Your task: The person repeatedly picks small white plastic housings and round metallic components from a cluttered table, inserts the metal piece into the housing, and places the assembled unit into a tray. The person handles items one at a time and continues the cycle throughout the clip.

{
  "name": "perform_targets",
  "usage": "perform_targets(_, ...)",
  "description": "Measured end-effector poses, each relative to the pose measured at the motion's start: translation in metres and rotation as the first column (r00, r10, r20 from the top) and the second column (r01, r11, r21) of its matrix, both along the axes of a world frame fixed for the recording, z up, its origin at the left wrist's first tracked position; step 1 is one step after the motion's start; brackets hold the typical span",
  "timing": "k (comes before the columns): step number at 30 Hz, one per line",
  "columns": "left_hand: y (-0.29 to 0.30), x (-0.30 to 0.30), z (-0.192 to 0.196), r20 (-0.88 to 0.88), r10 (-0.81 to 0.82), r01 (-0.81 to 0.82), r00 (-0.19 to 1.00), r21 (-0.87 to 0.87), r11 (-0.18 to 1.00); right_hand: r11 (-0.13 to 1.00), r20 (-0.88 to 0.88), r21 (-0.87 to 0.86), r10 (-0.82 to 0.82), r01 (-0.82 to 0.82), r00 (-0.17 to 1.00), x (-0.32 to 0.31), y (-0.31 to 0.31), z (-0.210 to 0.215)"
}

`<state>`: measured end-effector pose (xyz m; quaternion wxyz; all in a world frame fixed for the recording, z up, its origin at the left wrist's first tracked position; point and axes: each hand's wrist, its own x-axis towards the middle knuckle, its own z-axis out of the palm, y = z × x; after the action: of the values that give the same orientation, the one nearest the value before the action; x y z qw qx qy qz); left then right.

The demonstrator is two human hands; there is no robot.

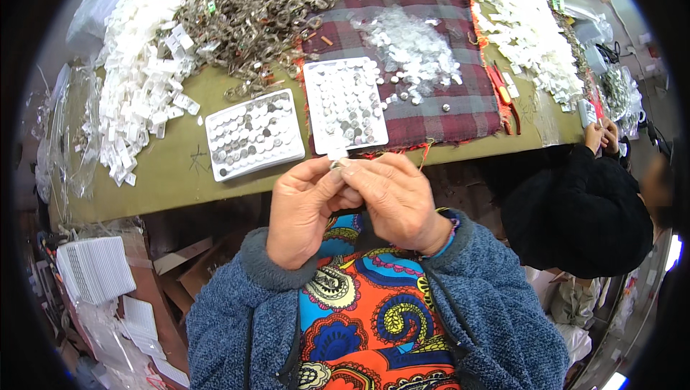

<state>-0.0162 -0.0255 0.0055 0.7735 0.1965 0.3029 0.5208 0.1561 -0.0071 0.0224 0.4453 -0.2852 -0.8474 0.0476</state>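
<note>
A small white piece (336,154), partly hidden, is pinched in the closed fingertips of the left hand (296,203) and right hand (395,192), at the table's (129,196) near edge. Just beyond it lies a white tray (308,106) of round discs, overlapping the left edge of a plaid cloth (478,95). Another disc-filled tray (262,168) sits left, along the near edge. Clear pieces (410,45) heap toward the cloth's far edge; red-handled pliers (499,82) lie by its right edge.

Olive tbl (154,190) bears wht tray (264,165); plaid cloth (424,126); wht-pcs pile (149,95); dk tangled pile (251,20).
</note>
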Motion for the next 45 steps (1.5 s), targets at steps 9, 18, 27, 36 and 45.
perform_targets(9, 0.009, 0.002, 0.01, -0.183, -0.17, 0.174, 0.968, 0.004, 0.985, 0.545, -0.532, -0.782, -0.331, -0.302, 0.78, 0.019, -0.008, 0.007)
perform_targets(18, 0.014, 0.013, -0.005, 0.031, -0.401, 0.402, 0.916, -0.121, 0.908, 0.572, -0.404, -0.79, -0.215, -0.221, 0.889, 0.027, 0.006, -0.001)
perform_targets(27, 0.014, 0.011, -0.01, 0.36, -0.351, 0.421, 0.865, -0.137, 0.897, 0.983, -0.136, -0.173, 0.034, -0.058, 0.99, 0.03, 0.002, 0.006)
perform_targets(36, 0.01, 0.016, 0.001, 0.334, -0.341, 0.418, 0.879, -0.194, 0.888, 0.999, -0.138, 0.029, 0.036, -0.033, 0.99, 0.027, 0.0, -0.014)
perform_targets(45, 0.012, 0.027, 0.011, -0.038, -0.33, 0.325, 0.943, -0.106, 0.94, 0.99, -0.253, -0.141, -0.031, -0.005, 0.967, 0.04, 0.0, -0.01)
